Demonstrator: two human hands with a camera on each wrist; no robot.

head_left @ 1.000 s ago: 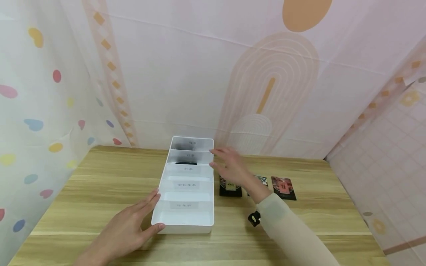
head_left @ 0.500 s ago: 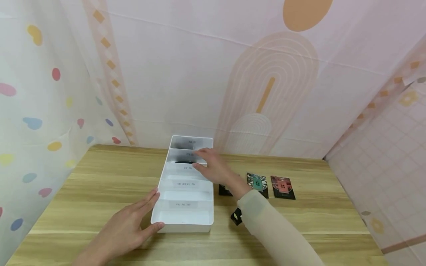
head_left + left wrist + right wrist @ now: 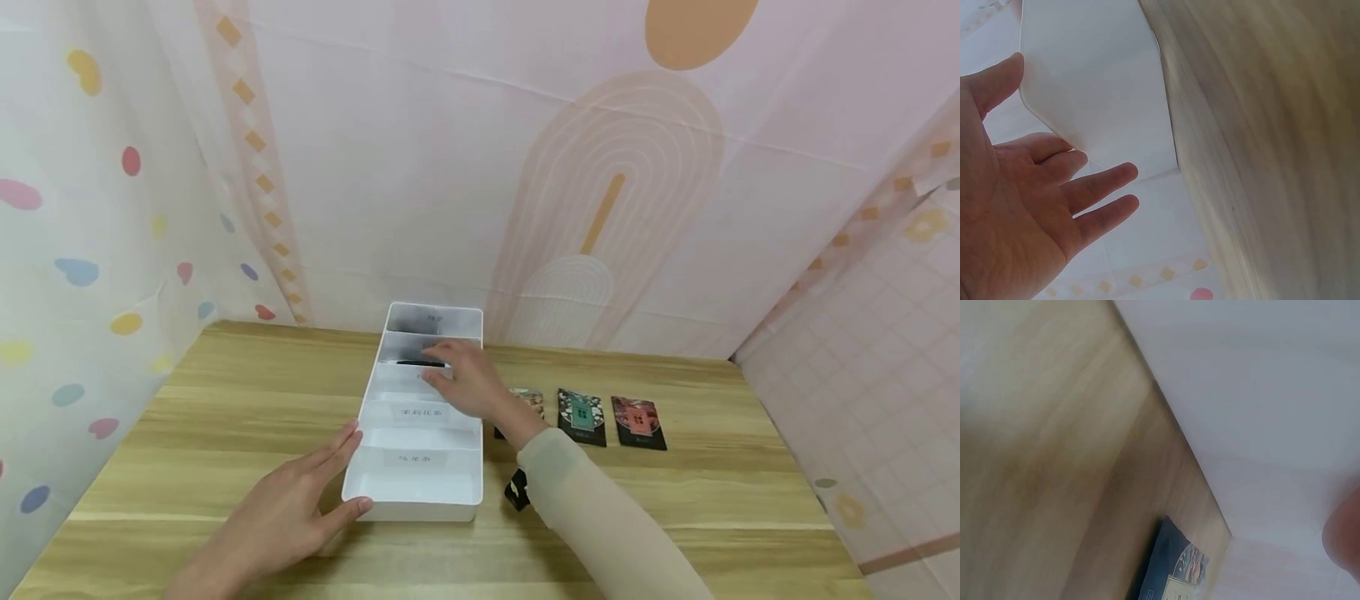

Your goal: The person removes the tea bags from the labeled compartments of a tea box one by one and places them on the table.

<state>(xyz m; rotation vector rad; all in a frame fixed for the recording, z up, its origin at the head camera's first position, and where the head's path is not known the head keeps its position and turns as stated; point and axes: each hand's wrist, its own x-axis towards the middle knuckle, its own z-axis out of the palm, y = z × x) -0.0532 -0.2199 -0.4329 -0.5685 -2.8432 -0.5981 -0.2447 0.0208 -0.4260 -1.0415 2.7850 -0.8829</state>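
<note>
A long white box (image 3: 416,512) with crosswise dividers and labelled compartments stands on the wooden table. A dark item (image 3: 408,362) shows its top edge in the second compartment from the far end. Over the middle of the box, my right hand (image 3: 468,385) has its thumb and forefinger apart on either side of that item's right end; whether they touch it I cannot tell. My left hand (image 3: 292,508) rests its thumb and fingertips against the box's near left corner. In the left wrist view, those fingers (image 3: 1107,187) are spread, some off the box wall.
Right of the box lie three dark printed packets: a partly hidden one (image 3: 529,400), a green-labelled one (image 3: 581,417) and a red-labelled one (image 3: 639,422). A small black object (image 3: 517,490) shows beside the right wrist. Patterned curtains (image 3: 375,183) stand behind the table (image 3: 270,392).
My right hand has moved left from the box's right rim to above the dark item. The left hand stays at the near left corner.
</note>
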